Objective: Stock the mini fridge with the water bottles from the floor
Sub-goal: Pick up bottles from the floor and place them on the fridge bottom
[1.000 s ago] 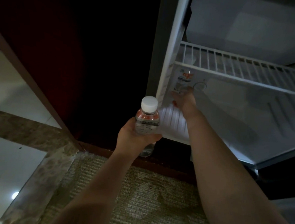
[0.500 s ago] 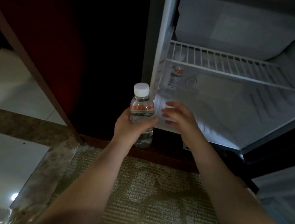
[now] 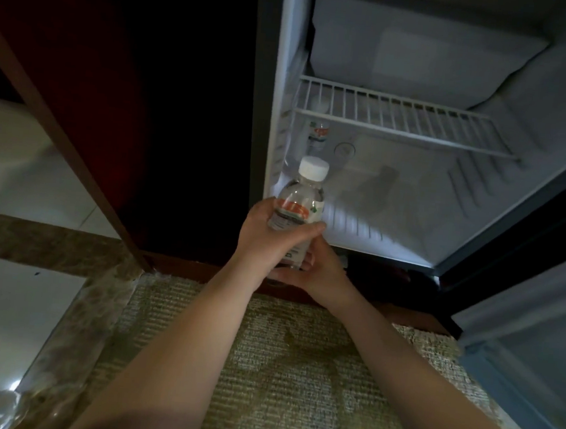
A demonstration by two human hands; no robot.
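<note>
A clear water bottle (image 3: 301,199) with a white cap and an orange label stands upright in front of the open mini fridge (image 3: 411,197). My left hand (image 3: 266,236) grips its middle, thumb across the label. My right hand (image 3: 317,271) cups the bottle's base from below and the right, fingers curled round it. Another bottle (image 3: 317,136) with the same label stands deep inside the fridge at the back left, under the wire shelf (image 3: 400,120).
The fridge door (image 3: 522,341) hangs open at the right. A dark wooden cabinet side (image 3: 90,104) stands left of the fridge. Patterned carpet (image 3: 279,366) lies below, with pale tiled floor (image 3: 3,310) at the left.
My right hand drew back out of the fridge, leaving a bottle at the back left, and came under the bottle held by my left hand. That bottle moved right, toward the fridge opening.
</note>
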